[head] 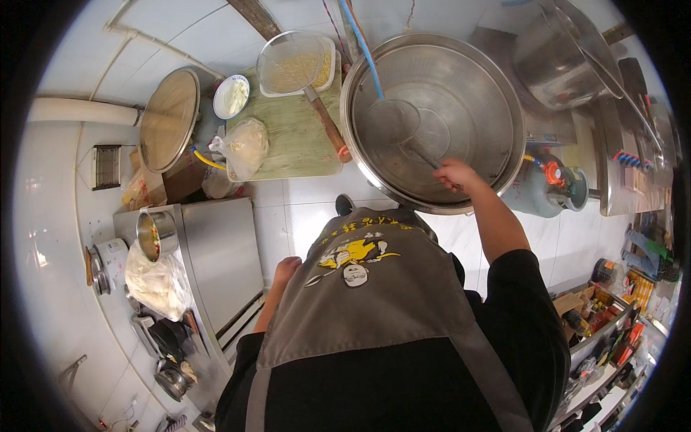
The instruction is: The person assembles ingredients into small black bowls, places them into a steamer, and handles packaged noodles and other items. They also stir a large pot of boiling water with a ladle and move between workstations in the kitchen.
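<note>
My right hand [456, 175] grips the handle of a large round metal ladle or skimmer [391, 121]. Its wide bowl is down inside a big stainless steel pot [515, 116], over the round bottom. The pot wall shows rows of small perforations at the back. A blue hose [367, 51] hangs over the rim, its end by the ladle's bowl. Beside the dark apron [388, 302], my left hand [289, 268] hangs low with curled fingers, partly hidden, away from the pot.
Left of the pot, a wooden-handled wire strainer [291, 62] rests over a white tray of noodle-like food [326, 81] on a green board [302, 140]. Nearby are a bagged pale mass [248, 146] and a bowl [231, 97]. A gas cylinder [540, 189] stands at right, a steel cabinet [221, 259] at left.
</note>
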The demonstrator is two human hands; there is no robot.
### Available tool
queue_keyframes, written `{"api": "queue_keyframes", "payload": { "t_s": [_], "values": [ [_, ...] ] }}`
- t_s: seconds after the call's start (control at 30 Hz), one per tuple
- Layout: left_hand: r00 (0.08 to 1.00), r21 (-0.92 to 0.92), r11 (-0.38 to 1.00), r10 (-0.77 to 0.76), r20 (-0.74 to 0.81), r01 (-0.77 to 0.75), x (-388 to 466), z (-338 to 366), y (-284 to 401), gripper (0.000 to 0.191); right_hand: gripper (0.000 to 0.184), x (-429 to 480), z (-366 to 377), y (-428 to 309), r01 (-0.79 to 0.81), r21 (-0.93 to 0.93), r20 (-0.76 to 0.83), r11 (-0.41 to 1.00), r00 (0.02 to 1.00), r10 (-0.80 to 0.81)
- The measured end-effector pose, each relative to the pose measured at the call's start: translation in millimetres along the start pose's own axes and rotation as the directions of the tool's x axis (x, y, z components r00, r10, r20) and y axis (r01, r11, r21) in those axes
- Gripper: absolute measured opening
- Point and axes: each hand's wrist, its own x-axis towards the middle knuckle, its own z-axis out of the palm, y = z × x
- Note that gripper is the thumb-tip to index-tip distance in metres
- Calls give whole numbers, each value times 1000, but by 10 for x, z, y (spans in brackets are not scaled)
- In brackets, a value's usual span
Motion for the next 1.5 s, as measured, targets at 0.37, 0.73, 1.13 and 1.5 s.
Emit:
{"api": "queue_keyframes", "payload": {
  "t_s": [0.37,0.73,1.13,1.5],
  "values": [
    [998,-44,998,55,42,-53,121,46,310,34,20,-875,-965,-38,-169,-932,-316,321,812,-490],
    [998,-183,982,-29,53,38,61,6,435,32,26,-469,-196,-609,-197,-657,27,728,959,283],
    [997,36,997,70,-43,-69,-135,59,-100,35,27,454,73,-429,-62,425,35,903,998,52],
    [999,-27,999,43,27,-43,194,26,210,36,18,-875,-1046,-125,-14,-255,-370,967,925,-85]
  ]
}}
